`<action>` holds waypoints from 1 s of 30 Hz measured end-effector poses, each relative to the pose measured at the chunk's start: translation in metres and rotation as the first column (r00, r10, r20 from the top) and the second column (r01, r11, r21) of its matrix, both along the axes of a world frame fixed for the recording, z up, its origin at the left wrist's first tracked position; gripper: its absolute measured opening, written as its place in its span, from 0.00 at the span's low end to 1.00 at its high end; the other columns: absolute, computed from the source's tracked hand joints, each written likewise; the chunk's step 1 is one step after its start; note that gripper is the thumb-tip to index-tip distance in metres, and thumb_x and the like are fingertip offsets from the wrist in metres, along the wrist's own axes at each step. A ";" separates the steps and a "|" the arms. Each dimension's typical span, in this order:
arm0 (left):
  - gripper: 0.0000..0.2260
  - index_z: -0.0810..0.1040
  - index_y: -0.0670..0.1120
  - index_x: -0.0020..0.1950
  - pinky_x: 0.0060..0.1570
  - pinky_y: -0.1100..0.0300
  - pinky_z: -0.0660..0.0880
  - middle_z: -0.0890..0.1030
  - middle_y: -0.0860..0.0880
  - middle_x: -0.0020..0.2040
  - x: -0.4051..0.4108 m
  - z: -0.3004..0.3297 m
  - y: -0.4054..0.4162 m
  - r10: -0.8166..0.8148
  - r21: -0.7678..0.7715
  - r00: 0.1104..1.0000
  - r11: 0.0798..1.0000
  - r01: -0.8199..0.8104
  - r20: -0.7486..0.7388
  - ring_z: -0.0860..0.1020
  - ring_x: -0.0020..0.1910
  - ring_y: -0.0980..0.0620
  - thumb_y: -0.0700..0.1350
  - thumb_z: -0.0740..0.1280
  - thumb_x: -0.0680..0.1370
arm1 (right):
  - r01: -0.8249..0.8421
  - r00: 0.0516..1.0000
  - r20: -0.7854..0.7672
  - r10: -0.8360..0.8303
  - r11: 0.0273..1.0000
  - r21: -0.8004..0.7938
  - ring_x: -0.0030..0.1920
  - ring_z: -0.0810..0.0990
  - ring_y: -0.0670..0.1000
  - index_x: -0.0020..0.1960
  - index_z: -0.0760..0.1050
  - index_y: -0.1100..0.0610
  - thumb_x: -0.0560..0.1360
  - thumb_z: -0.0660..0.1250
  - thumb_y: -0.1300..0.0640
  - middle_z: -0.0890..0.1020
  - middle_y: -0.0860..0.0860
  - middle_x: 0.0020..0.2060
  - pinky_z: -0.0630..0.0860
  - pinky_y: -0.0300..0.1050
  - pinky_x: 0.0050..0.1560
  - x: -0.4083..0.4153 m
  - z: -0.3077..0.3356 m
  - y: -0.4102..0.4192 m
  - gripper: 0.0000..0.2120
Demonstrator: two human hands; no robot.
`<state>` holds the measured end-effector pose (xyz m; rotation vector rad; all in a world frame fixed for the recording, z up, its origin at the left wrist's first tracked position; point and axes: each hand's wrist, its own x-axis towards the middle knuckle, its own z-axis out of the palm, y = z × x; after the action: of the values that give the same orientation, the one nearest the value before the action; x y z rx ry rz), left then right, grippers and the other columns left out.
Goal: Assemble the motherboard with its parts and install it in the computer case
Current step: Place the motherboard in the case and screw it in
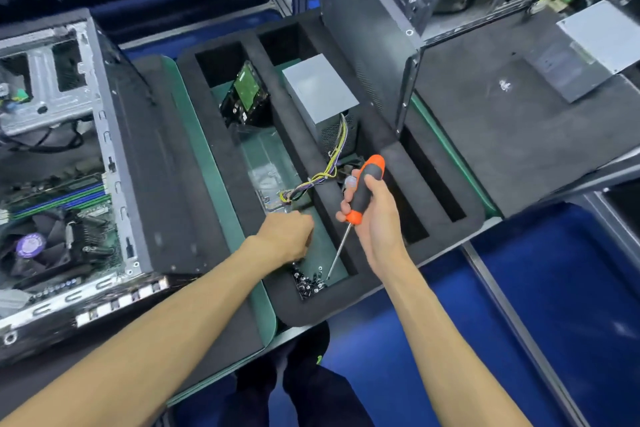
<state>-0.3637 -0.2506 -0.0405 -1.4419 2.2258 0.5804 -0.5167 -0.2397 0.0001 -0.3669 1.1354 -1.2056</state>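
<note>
Fingers of the right hand [372, 215] wrap around the black and orange handle of a screwdriver [363, 189], held over the near end of a black foam tray [381, 149] with the thin shaft slanting down and left so that its tip sits just beside a heap of small dark screws [308, 282] in the tray's near corner. The left hand [285, 234] reaches into the same long compartment, knuckles up and fingers curled under, close above the screws; whether it pinches anything I cannot tell, as the fingertips are hidden. Farther along that compartment lie clear plastic bags [265, 178] and a hard drive [244, 94] leaning with its green board showing. In the next compartment stands a grey power supply [318, 88], its yellow and purple cable bundle [322, 177] trailing across the foam divider towards the bags. On the bench to the left lies the open computer case [114, 149], with the motherboard [62, 204] already inside it, blue memory slots and a black cooler fan [38, 246] visible. To the right rests a second dark case [519, 121] with another grey power supply [588, 48] on top
</note>
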 end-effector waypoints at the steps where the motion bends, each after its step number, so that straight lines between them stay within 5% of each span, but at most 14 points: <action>1: 0.10 0.78 0.45 0.58 0.47 0.54 0.74 0.82 0.42 0.57 -0.003 -0.006 0.001 -0.029 0.010 0.999 1.000 0.029 0.035 0.81 0.55 0.40 0.42 0.65 0.77 | -0.006 1.000 0.001 0.006 1.000 0.006 0.29 0.68 0.49 0.58 0.69 0.57 0.84 0.54 0.57 0.74 0.49 0.33 0.68 0.42 0.29 -0.001 -0.002 -0.001 0.07; 5: 0.12 0.75 0.42 0.60 0.43 0.55 0.68 0.80 0.41 0.59 -0.012 -0.022 0.000 -0.097 0.008 0.987 0.995 0.097 0.128 0.81 0.57 0.40 0.41 0.64 0.78 | -0.026 1.000 0.011 0.026 1.000 0.013 0.29 0.68 0.49 0.57 0.69 0.57 0.84 0.55 0.57 0.73 0.50 0.33 0.68 0.41 0.29 -0.003 -0.007 -0.002 0.06; 13: 0.13 0.75 0.44 0.62 0.53 0.53 0.74 0.80 0.43 0.61 -0.024 -0.029 0.002 -0.119 0.007 0.973 0.993 0.121 0.198 0.80 0.60 0.41 0.38 0.64 0.78 | -0.031 1.000 0.000 0.031 0.999 0.018 0.30 0.68 0.49 0.56 0.70 0.56 0.83 0.55 0.57 0.74 0.49 0.34 0.68 0.42 0.31 -0.004 -0.011 -0.004 0.06; 18: 0.11 0.76 0.44 0.59 0.44 0.56 0.70 0.81 0.43 0.58 -0.022 -0.019 0.005 -0.050 0.003 0.989 0.999 0.050 0.141 0.81 0.57 0.41 0.40 0.65 0.77 | 0.002 0.998 0.055 -0.003 1.000 0.017 0.29 0.68 0.49 0.57 0.70 0.57 0.84 0.55 0.57 0.73 0.49 0.33 0.68 0.41 0.30 0.000 -0.004 -0.004 0.07; 22: 0.05 0.72 0.41 0.44 0.43 0.52 0.73 0.80 0.39 0.49 -0.013 0.016 -0.002 0.196 0.025 0.976 0.981 -0.194 -0.092 0.80 0.51 0.37 0.39 0.67 0.74 | 0.092 0.963 0.251 -0.094 0.996 0.021 0.30 0.64 0.50 0.55 0.70 0.59 0.83 0.54 0.55 0.69 0.52 0.35 0.64 0.42 0.32 0.004 0.009 -0.008 0.10; 25: 0.02 0.77 0.37 0.40 0.42 0.50 0.79 0.82 0.41 0.40 -0.003 0.052 -0.009 0.443 0.080 0.827 0.892 -0.445 -0.346 0.81 0.44 0.38 0.36 0.68 0.71 | 0.175 0.856 0.482 -0.185 0.982 0.066 0.31 0.61 0.49 0.51 0.70 0.58 0.81 0.57 0.52 0.65 0.50 0.35 0.61 0.41 0.32 0.009 0.021 -0.012 0.10; 30: 0.10 0.80 0.55 0.36 0.43 0.63 0.77 0.80 0.58 0.33 0.027 0.116 -0.005 0.440 0.019 0.636 0.831 -0.556 -0.634 0.80 0.38 0.59 0.40 0.72 0.72 | 0.182 0.591 0.755 -0.284 0.959 0.218 0.24 0.60 0.45 0.40 0.71 0.55 0.80 0.66 0.50 0.62 0.45 0.29 0.60 0.35 0.23 0.030 0.047 -0.017 0.13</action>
<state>-0.3369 -0.2555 0.0753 -2.2687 2.3570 1.2173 -0.4863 -0.2570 0.0475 0.4181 0.4664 -1.3168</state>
